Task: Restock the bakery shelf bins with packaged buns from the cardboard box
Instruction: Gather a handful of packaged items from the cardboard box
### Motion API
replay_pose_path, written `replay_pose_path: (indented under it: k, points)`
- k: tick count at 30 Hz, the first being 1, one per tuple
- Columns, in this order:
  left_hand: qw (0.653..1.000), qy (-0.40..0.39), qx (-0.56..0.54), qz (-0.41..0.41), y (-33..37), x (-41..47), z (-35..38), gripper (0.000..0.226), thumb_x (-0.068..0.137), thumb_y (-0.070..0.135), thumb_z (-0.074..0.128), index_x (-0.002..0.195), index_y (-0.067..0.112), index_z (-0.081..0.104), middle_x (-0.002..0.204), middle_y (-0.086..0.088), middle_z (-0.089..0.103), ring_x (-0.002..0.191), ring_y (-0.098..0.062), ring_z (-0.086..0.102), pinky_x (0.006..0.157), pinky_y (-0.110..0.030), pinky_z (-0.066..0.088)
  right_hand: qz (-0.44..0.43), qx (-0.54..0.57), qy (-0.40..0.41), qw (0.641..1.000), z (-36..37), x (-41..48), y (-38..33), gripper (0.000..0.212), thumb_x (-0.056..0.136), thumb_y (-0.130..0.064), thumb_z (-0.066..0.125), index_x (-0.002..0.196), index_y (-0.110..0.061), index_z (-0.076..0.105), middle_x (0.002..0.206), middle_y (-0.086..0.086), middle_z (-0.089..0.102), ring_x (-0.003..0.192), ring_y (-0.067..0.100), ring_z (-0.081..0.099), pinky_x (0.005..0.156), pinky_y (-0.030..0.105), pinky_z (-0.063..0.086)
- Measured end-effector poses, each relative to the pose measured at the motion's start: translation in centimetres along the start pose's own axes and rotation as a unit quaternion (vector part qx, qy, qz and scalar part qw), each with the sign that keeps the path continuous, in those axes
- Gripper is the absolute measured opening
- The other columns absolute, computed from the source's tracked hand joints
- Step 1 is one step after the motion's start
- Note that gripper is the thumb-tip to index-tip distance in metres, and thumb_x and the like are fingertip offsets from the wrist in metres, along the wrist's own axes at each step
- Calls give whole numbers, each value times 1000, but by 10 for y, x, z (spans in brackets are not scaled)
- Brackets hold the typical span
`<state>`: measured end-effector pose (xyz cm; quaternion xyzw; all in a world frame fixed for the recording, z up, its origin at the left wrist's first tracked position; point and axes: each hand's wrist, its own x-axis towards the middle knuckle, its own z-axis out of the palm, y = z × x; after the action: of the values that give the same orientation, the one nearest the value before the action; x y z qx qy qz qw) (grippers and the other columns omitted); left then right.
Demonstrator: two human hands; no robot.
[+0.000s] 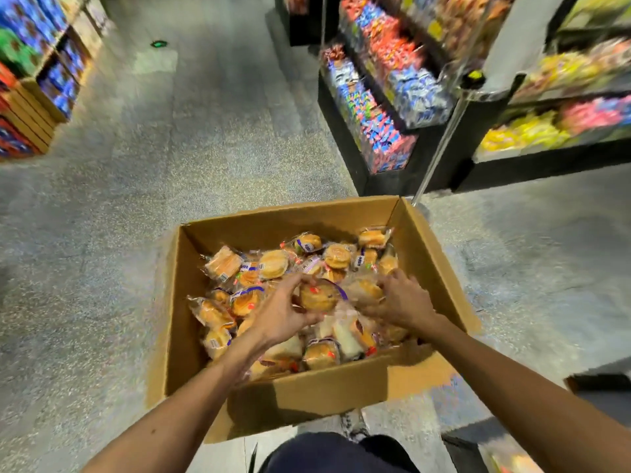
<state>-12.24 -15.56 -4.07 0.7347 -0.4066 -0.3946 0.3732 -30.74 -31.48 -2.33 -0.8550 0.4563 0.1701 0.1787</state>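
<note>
Packaged bun (319,297) lies on top of the heap, mid cardboard box (307,387). Left grip (283,312) clamped round it, thumb under, fingers over. Probably light, soft, easily crushed; film wrapper likely slippery, so hold it across the sides, gently. Right grip (403,302) down among loose buns (273,264) just beside; blur hides whether it holds one. Box stands on floor (136,199); snack shelves (375,107) beyond.

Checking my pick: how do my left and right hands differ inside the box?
The left hand grips a packaged bun; the right hand only curls over the bun pile, grip unclear. The left hand wraps from the side, thumb under; the right hand is back-up. Both are inside the cardboard box.
</note>
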Motion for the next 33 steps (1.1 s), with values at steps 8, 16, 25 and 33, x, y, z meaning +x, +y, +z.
replay_pose_path:
  k: [8, 16, 25, 33]
  points:
    - [990, -63, -13, 123, 53, -40, 11, 16, 87, 36, 69, 102, 30, 65, 130, 25, 53, 125, -5, 47, 110, -38, 30, 83, 152, 97, 980, -26, -106, 15, 81, 69, -63, 79, 138, -28, 53, 141, 1, 45, 123, 27, 51, 94, 36, 46]
    - [918, -161, 6, 362, 151, -67, 98, 23, 83, 8, 74, 97, 24, 65, 132, -6, 57, 126, 4, 46, 109, -23, 37, 202, 280, 228, 910, -35, -258, 99, 68, 55, -82, 69, 102, -32, 66, 100, 1, 69, 85, 21, 68, 76, 41, 57]
    - [839, -356, -59, 406, 264, -197, 263, 106, 73, -4, 79, 145, 46, 20, 154, 7, 27, 125, -14, 58, 89, -30, 57, 337, 390, 398, 759, 12, -514, 188, 28, 73, -52, 81, 82, -28, 68, 76, -9, 73, 74, 9, 69, 75, 32, 55]
    - [796, -496, -139, 317, 300, -378, 430, 85, 63, -22, 79, 117, 27, 33, 117, -12, 59, 95, -13, 68, 77, -24, 56, 436, 451, 452, 634, 106, -746, 241, 47, 69, -55, 83, 94, -16, 73, 87, -1, 76, 80, 14, 73, 79, 37, 61]
